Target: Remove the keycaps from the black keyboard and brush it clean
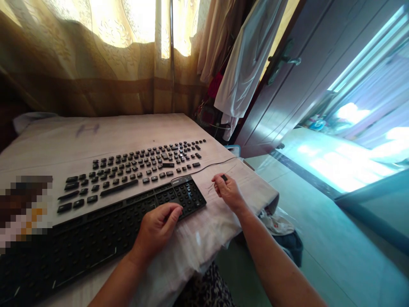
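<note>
A black keyboard frame (96, 230) with its keycaps removed lies along the near edge of the cloth-covered table (64, 140). My left hand (158, 226) rests on the frame's near edge, fingers curled and pressing it. Beyond the frame, several loose black keycaps (137, 168) lie in rows on the cloth. My right hand (227, 191) hovers just right of the frame's end, its fingers pinched on a small black keycap (224, 177). A thin black cable (217, 164) runs from the frame toward the table's right edge.
A blurred patch (25, 209) covers something at the table's left. Curtains (96, 55) hang behind the table, clothes (243, 64) hang beside a dark door (306, 72). Cloth (281, 230) lies heaped on the floor below the table's right corner.
</note>
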Demonstrator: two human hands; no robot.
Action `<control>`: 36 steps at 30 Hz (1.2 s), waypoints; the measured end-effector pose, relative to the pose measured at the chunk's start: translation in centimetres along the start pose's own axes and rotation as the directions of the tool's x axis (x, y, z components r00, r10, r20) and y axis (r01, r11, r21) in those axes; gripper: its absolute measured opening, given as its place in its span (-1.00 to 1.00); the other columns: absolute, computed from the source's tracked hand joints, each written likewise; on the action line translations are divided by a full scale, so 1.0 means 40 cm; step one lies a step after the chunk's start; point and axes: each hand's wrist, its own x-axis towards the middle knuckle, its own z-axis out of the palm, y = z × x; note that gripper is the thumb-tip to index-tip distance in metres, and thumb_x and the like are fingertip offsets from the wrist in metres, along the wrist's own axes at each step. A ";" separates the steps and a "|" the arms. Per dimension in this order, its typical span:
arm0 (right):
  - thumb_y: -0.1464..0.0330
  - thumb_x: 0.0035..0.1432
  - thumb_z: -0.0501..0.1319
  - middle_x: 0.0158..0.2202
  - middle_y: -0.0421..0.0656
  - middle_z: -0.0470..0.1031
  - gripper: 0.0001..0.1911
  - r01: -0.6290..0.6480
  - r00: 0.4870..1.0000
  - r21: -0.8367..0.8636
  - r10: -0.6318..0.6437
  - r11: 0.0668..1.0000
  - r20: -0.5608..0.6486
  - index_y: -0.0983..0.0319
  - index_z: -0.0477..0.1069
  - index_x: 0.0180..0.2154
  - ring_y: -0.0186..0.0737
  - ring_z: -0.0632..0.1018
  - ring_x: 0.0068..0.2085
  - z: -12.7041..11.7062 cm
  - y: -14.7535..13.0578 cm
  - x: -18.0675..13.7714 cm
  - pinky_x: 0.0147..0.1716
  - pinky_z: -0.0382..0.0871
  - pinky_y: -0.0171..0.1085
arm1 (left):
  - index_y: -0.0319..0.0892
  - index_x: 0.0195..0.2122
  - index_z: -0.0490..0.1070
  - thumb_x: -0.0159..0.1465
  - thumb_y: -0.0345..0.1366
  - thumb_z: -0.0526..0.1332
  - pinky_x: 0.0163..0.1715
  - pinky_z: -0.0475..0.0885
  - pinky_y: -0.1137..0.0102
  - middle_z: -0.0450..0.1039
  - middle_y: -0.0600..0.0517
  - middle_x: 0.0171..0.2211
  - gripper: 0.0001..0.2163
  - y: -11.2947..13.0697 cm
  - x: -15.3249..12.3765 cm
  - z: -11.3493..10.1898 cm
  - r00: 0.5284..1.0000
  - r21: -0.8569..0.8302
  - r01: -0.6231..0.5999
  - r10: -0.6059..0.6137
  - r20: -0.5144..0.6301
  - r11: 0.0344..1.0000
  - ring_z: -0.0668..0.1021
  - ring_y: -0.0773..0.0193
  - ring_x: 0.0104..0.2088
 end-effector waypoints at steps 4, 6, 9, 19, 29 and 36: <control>-0.01 0.01 0.37 -0.50 -0.25 0.46 -0.55 -0.006 0.993 -0.019 0.008 1.000 0.118 0.21 0.45 -0.25 -0.33 0.46 -0.54 -0.014 -0.014 -0.016 -0.61 0.26 -0.38 | -0.11 -0.30 0.57 0.39 -0.24 0.15 -0.34 0.50 0.43 0.63 0.03 -0.39 -0.79 0.003 -0.018 0.006 0.950 0.229 -0.311 0.301 0.077 0.922 0.64 0.27 -0.39; 0.04 -0.01 0.41 -0.49 -0.24 0.49 -0.58 -0.011 0.980 -0.029 0.016 1.000 0.196 0.22 0.51 -0.24 -0.32 0.49 -0.51 -0.021 -0.023 -0.023 -0.58 0.30 -0.37 | -0.12 -0.27 0.56 0.42 -0.26 0.13 -0.35 0.50 0.41 0.62 0.02 -0.39 -0.78 0.007 -0.027 0.008 0.924 0.305 -0.383 0.365 0.115 0.872 0.63 0.26 -0.39; 0.07 -0.01 0.42 -0.49 -0.24 0.51 -0.62 -0.014 0.956 -0.036 0.023 0.999 0.291 0.22 0.56 -0.28 -0.35 0.47 -0.51 -0.025 -0.030 -0.029 -0.56 0.32 -0.37 | -0.13 -0.18 0.57 0.41 -0.27 0.14 -0.21 0.56 0.29 0.65 -0.04 -0.28 -0.80 0.006 -0.040 0.011 0.888 0.372 -0.458 0.435 0.148 0.808 0.64 0.16 -0.26; 0.18 -0.03 0.46 -0.39 -0.19 0.62 -0.75 0.032 0.879 -0.101 0.020 0.994 0.477 0.20 0.65 -0.33 -0.29 0.52 -0.40 -0.018 -0.054 -0.023 -0.35 0.46 -0.28 | -0.14 0.00 0.56 0.36 -0.30 0.19 0.14 0.47 -0.04 0.60 -0.13 0.04 -0.75 -0.041 -0.071 0.034 0.886 0.433 -0.462 0.395 0.242 0.774 0.55 -0.04 0.13; 0.19 0.13 0.36 -0.38 -0.19 0.63 -0.78 0.173 0.818 -0.214 -0.020 0.961 0.575 0.20 0.63 -0.28 -0.24 0.58 -0.37 0.003 -0.059 -0.013 -0.29 0.49 -0.27 | -0.12 -0.05 0.58 0.35 -0.33 0.18 0.16 0.46 -0.02 0.61 -0.11 0.03 -0.78 -0.040 -0.067 0.033 0.893 0.405 -0.449 0.380 0.242 0.796 0.55 -0.02 0.13; 0.30 0.18 0.30 -0.40 -0.20 0.62 -0.88 0.296 0.860 -0.297 -0.118 0.908 0.497 0.18 0.60 -0.30 -0.20 0.57 -0.36 0.023 -0.027 -0.046 -0.26 0.44 -0.25 | -0.14 0.01 0.55 0.33 -0.35 0.21 0.19 0.44 -0.02 0.59 -0.12 0.07 -0.75 -0.039 -0.071 0.038 0.895 0.432 -0.444 0.368 0.251 0.785 0.53 -0.03 0.16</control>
